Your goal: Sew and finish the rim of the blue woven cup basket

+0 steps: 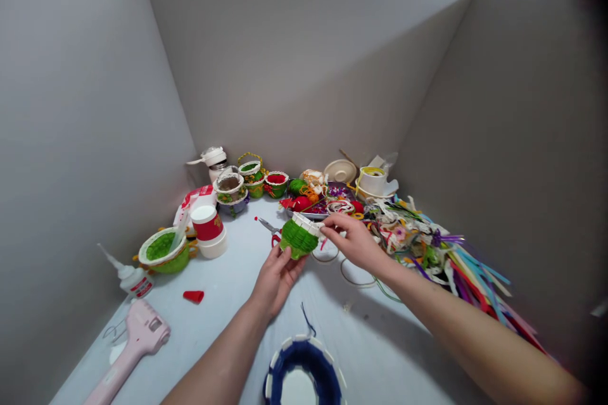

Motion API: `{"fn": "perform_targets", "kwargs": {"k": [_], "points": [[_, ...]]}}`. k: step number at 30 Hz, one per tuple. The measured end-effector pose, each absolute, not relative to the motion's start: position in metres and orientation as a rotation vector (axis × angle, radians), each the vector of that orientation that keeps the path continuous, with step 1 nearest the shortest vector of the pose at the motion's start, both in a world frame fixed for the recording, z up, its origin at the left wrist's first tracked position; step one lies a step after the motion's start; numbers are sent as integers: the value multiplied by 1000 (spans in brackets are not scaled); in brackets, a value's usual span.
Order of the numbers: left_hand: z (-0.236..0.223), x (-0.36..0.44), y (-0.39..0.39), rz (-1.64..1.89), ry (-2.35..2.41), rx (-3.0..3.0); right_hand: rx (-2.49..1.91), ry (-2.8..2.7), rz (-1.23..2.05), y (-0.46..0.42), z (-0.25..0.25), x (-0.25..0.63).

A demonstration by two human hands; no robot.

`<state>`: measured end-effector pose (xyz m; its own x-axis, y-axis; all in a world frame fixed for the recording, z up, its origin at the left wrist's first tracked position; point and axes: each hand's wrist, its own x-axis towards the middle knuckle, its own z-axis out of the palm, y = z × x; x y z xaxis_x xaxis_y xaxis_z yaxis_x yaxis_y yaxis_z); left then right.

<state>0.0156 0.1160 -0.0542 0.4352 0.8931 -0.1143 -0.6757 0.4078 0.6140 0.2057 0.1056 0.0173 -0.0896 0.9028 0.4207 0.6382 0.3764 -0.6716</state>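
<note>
Head camera shows me the left hand (278,278) cupping a green woven basket (298,240) from below, while the right hand (355,242) pinches narrowly at its white rim and covers part of it. Red-handled scissors (266,228) lie partly hidden behind the basket. A blue-and-white basket (304,367) and a pink glue gun (142,335) are cut off by the frame's bottom edge.

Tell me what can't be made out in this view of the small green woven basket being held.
Head view:
Underside of the green woven basket: hidden by the left hand.
Scissors handles: partly hidden by that basket.
Blue-and-white woven basket: cut off by the bottom edge.
Pink glue gun: likewise cut off.
Small pieces in the metal tray: too small to identify.
</note>
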Motion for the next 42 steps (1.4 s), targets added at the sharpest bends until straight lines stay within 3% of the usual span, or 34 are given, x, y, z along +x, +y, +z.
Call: {"fn": "perform_targets", "kwargs": {"k": [6,11,14,17,25,29,34,42], "points": [[-55,13,119,989,436,439,-1292,-1350,577,126,33,228],[-50,8,121,942,413,298,-1338,-1152,137,164,43,283],[-47,4,123,925,349,245,-1660,-1244,-177,185,42,320],[-46,1,125,927,294,227,-1880,-1472,-279,198,37,338],[-44,-1,124,933,328,202,-1631,-2197,119,226,13,258],[-41,-7,121,920,305,188,-1851,-1856,53,252,18,256],[-41,-15,127,993,242,123,-1963,-1390,33,268,52,315],[-47,-14,138,1140,225,53,-1550,-1276,303,245,136,323]]}}
